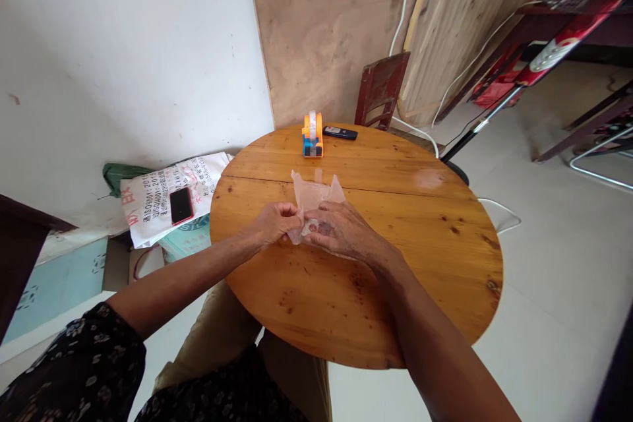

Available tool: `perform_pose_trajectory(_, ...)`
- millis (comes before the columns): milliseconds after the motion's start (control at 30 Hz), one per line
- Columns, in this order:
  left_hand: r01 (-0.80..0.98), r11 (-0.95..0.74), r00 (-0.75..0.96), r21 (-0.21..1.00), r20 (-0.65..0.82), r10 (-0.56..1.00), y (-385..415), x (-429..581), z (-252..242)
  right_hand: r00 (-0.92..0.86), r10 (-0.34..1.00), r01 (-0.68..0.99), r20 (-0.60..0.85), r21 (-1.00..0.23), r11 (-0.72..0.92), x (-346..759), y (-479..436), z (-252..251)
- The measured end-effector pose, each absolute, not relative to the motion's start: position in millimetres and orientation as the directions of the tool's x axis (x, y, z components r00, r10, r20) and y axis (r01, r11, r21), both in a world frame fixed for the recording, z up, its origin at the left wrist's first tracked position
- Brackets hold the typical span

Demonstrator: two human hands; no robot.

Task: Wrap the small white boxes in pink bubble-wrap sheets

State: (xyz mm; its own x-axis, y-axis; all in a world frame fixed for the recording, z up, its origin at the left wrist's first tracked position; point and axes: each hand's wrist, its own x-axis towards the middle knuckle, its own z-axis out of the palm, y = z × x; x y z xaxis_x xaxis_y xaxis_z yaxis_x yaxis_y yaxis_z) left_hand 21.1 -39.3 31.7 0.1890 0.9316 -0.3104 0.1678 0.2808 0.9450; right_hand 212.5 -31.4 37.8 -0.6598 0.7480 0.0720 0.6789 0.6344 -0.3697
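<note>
With twelve o'clock at the table's far edge, the work sits toward ten o'clock from the middle of the round table: a thin pale sheet spread on the wood, with a small clear object at its near part. The left hand comes in at nine o'clock of the sheet, thumb and fingers drawn together in a pinch on its left edge. The right hand lies palm down at four o'clock of the sheet, fingers loosely curved over the clear object; whether they grip it or only steady it cannot be told.

The work looks partway along. The clear object is already on the sheet, and the sheet's left edge is in hand. The far part lies open, its two far corners sticking up, so the sheet does not yet close round the object. The near edge is mostly hidden by the fingers.

Counted, there are two hands, one sheet and one clear object that can be made out. On the table toward eleven o'clock stands one tape dispenser; just beside it, at three o'clock, lies one remote. One phone rests beyond the table's rim toward nine o'clock.
</note>
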Motion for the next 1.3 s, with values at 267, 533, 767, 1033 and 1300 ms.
perform_pose_trajectory(267,0.443,-0.009,0.33,0.897,-0.154,0.931,-34,36,33,-0.629,0.763,0.652,0.152,-0.431,0.623,211,-31,36)
perform_pose_trajectory(533,0.729,-0.23,0.413,0.645,-0.147,0.899,-31,43,54,-0.631,0.757,0.622,0.169,-0.472,0.625,215,-30,34)
perform_pose_trajectory(767,0.587,-0.074,0.595,0.806,-0.368,0.714,-26,28,75,-0.619,0.784,0.658,0.037,-0.52,0.544,225,-28,45)
perform_pose_trajectory(1033,0.52,-0.264,0.675,0.812,-0.201,0.71,-29,20,58,-0.614,0.789,0.657,0.031,-0.535,0.532,229,-27,43)
perform_pose_trajectory(1300,0.726,-0.576,0.527,0.375,0.235,0.817,-50,36,27,-0.62,0.784,0.635,0.026,-0.569,0.522,231,-25,43)
